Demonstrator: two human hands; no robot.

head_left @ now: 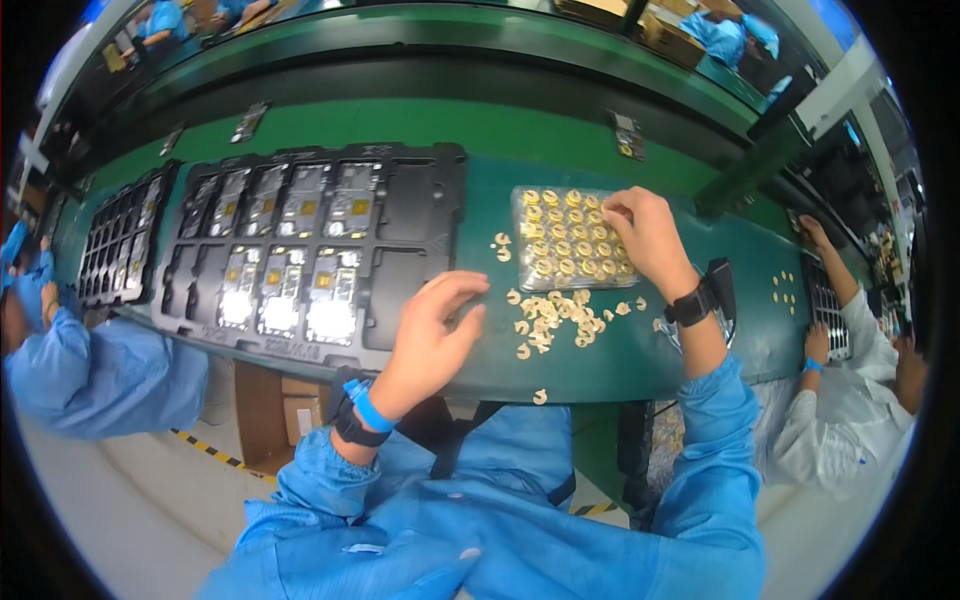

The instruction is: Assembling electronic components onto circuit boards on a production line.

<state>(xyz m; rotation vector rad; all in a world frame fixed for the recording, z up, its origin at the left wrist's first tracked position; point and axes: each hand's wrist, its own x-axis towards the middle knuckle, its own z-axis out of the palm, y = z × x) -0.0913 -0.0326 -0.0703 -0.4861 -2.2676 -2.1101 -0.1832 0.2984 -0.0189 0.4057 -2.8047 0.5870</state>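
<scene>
A clear plastic tray [523, 283] holds rows of small round gold parts [566, 267]. My right hand [648, 232] reaches over the tray's far right corner, thumb and fingertips pinched together at a gold part. What is between those fingertips is too small to make out. Beside the tray, to its left, my left hand [432, 335] hovers above the table with its fingers stretched out and the thumb apart, holding nothing. In front of the tray lies a loose heap of small pale curved pieces [548, 318], several of them strayed around it.
A black compartment tray [408, 215] with several circuit boards [335, 290] stands to my left, another black tray [118, 240] beyond. Circuit boards also lie on the green belt [400, 120] at the back. Co-workers [95, 365] sit on both sides; a dark post [760, 165] rises at right.
</scene>
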